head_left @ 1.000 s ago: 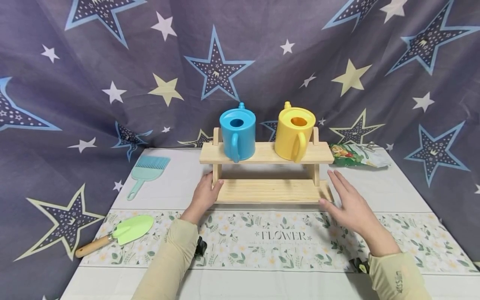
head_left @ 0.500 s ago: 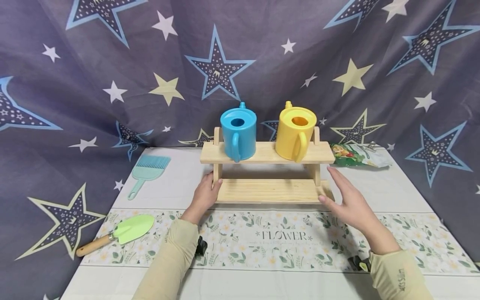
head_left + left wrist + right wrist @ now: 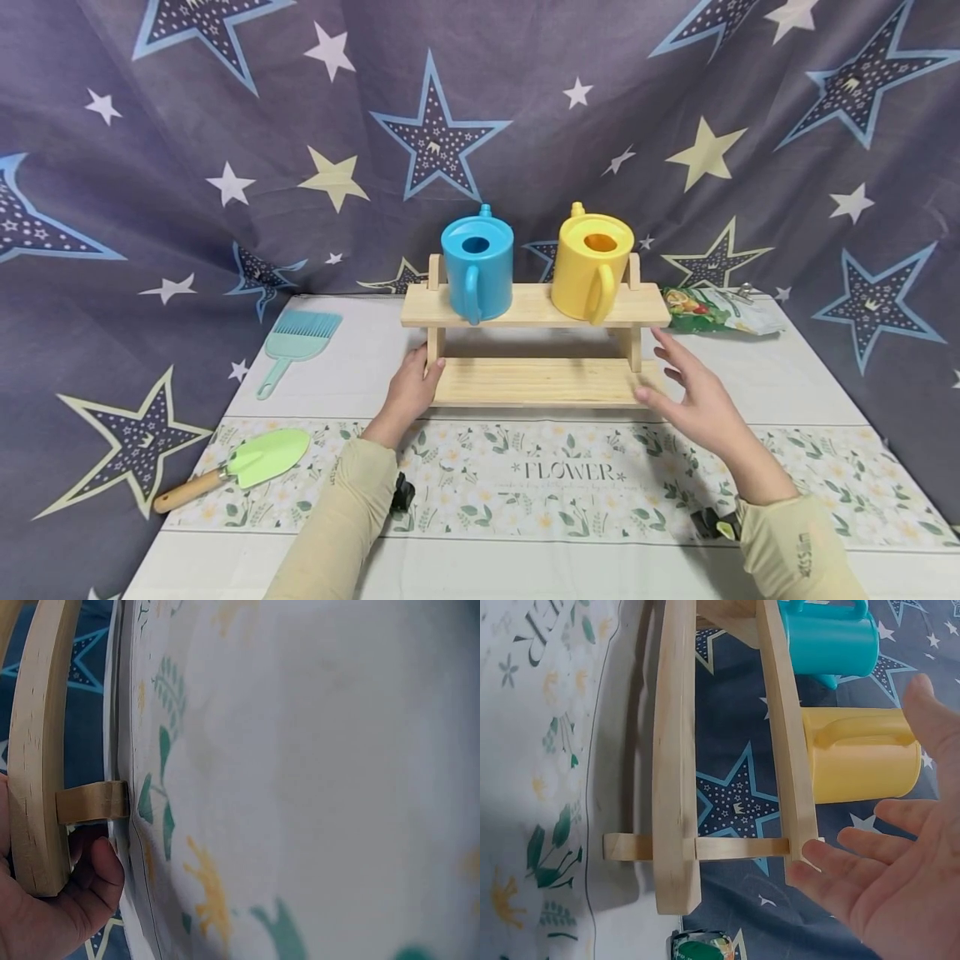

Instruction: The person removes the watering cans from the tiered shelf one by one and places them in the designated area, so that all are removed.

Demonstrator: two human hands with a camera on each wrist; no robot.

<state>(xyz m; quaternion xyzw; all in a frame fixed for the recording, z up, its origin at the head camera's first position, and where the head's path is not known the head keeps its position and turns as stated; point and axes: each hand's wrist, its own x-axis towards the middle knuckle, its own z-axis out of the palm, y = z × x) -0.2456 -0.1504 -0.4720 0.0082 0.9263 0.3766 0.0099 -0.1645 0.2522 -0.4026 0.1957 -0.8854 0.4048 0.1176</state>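
A two-tier wooden shelf [image 3: 536,382] stands at mid-table. On its top board sit a blue watering can [image 3: 477,267] and a yellow watering can [image 3: 592,267], handles toward me. My left hand [image 3: 408,387] grips the left end of the lower board, thumb on top; in the left wrist view its fingers [image 3: 105,870] curl beneath the board. Beside the shelf's right end, my right hand [image 3: 701,404] is spread, holding nothing. The right wrist view shows its palm [image 3: 907,900] facing the shelf, fingertips near the upper board's end, with the yellow watering can [image 3: 862,754] just beyond.
To the left lie a teal dustpan with brush [image 3: 296,337] and a green trowel with a wooden handle [image 3: 247,462]. A green-and-white packet [image 3: 723,312] lies behind the shelf's right end. A starry curtain [image 3: 480,125] hangs along the back.
My right hand's fingers have spread and bent slightly, its thumb and fingertips shifting a little beside the shelf's right end. The left hand, the shelf and both cans look unmoved.
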